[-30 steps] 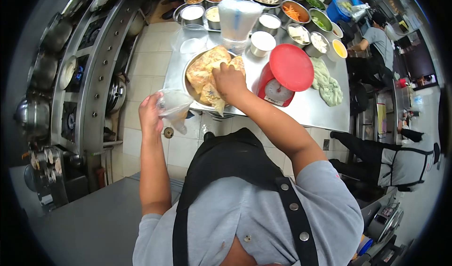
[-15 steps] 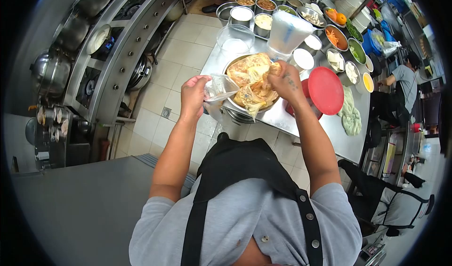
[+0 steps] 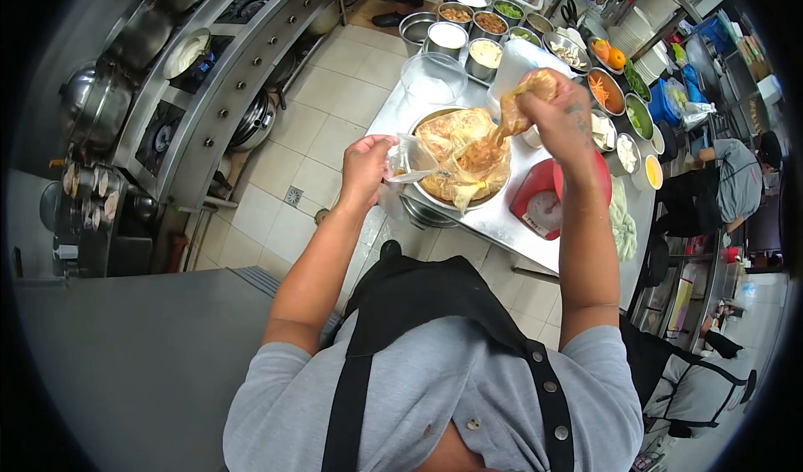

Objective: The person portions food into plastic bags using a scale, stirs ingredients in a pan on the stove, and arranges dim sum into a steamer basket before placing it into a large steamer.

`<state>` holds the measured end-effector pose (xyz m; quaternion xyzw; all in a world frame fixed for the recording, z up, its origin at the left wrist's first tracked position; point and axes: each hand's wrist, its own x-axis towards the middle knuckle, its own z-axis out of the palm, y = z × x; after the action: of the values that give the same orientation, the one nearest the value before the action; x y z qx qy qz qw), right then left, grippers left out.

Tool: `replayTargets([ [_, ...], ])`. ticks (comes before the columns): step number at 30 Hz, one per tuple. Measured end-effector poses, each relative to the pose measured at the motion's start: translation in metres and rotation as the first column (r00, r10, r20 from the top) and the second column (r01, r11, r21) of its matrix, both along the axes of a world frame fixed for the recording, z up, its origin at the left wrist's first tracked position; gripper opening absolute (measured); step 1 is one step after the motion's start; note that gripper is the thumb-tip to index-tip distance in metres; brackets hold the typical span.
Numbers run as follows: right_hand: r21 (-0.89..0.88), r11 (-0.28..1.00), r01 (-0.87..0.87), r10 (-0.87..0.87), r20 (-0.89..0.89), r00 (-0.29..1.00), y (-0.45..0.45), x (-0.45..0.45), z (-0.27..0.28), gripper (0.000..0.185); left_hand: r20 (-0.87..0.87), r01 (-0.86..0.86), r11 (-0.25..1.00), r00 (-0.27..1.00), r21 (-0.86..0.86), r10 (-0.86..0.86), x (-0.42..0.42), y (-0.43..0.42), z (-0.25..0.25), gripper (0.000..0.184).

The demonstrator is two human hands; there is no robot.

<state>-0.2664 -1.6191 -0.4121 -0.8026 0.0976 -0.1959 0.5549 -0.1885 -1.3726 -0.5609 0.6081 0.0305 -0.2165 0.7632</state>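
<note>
Meat (image 3: 512,114), by its look, hangs pinched in my right grip (image 3: 556,122) toward two o'clock of the bowl (image 3: 497,194) on the worktop (image 3: 525,169), while my left grip (image 3: 365,171) clasps the clear bag (image 3: 408,158) at nine, best held wide and near to catch drips.

One head camera looks from up high, forward and down, and sees very wide. The gray shirt (image 3: 401,388) is nearest, then the left hand (image 3: 364,169), the right hand (image 3: 559,119) and the table (image 3: 400,114). The stove (image 3: 201,142) is on the left, other people (image 3: 738,175) far right.
</note>
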Motion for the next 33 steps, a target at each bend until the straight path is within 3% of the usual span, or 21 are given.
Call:
replayTargets([
  [4,0.074,0.997,-0.012,-0.001,0.178,0.984,0.009,0.003,0.039,0.017,-0.022,0.053,0.998,0.998,-0.018,-0.053,0.001,-0.003,-0.004,0.016],
  [11,0.346,0.898,-0.271,0.163,0.31,0.937,0.049,0.013,0.069,0.02,-0.112,0.017,0.995,0.993,-0.094,-0.028,0.003,-0.003,-0.005,0.016],
  [16,0.393,0.89,-0.231,0.163,0.199,0.966,0.082,0.025,-0.004,0.019,-0.126,0.006,0.975,0.991,-0.221,-0.035,0.001,0.018,0.0,0.016],
  [18,0.436,0.872,-0.224,0.224,0.052,0.973,0.101,0.029,-0.049,0.016,-0.127,-0.112,0.956,0.989,-0.272,0.079,-0.004,0.015,0.01,0.015],
  [19,0.373,0.892,-0.255,0.292,-0.046,0.955,0.104,0.036,-0.085,0.024,-0.129,-0.165,0.94,0.983,-0.297,0.132,-0.005,0.013,0.013,0.015],
  [21,-0.006,0.942,-0.335,0.326,-0.225,0.918,0.122,0.031,-0.104,0.031,-0.015,-0.143,0.961,0.99,-0.239,0.143,-0.005,0.019,0.01,0.014],
  [24,-0.214,0.87,-0.445,0.438,-0.082,0.895,0.12,0.027,-0.136,0.036,0.114,-0.19,0.953,0.969,-0.234,0.221,-0.009,0.013,0.015,0.015],
  [25,-0.379,0.802,-0.463,0.45,-0.127,0.884,0.119,0.019,-0.112,0.031,0.146,-0.209,0.948,0.958,-0.241,0.248,-0.01,0.01,0.019,0.015],
  [28,-0.504,0.792,-0.343,0.419,0.041,0.907,0.115,0.01,-0.08,0.027,0.16,-0.186,0.942,0.958,-0.277,0.236,0.0,0.014,0.021,0.015],
  [29,-0.374,0.863,-0.34,0.367,0.0,0.93,0.11,0.005,-0.059,0.022,0.142,-0.176,0.939,0.964,-0.295,0.225,0.003,0.015,0.027,0.015],
  [30,-0.341,0.905,-0.254,0.303,0.097,0.948,0.097,0.007,-0.056,0.023,0.125,-0.168,0.935,0.968,-0.313,0.216,0.003,0.015,0.035,0.015],
  [32,-0.247,0.96,-0.134,0.122,-0.064,0.99,0.067,-0.001,-0.039,0.025,0.14,-0.162,0.936,0.967,-0.314,0.214,0.0,0.009,0.059,0.015],
  [33,-0.412,0.904,-0.117,0.066,-0.136,0.989,0.049,-0.007,-0.049,0.027,0.137,-0.141,0.938,0.972,-0.317,0.192,0.002,0.008,0.067,0.015],
])
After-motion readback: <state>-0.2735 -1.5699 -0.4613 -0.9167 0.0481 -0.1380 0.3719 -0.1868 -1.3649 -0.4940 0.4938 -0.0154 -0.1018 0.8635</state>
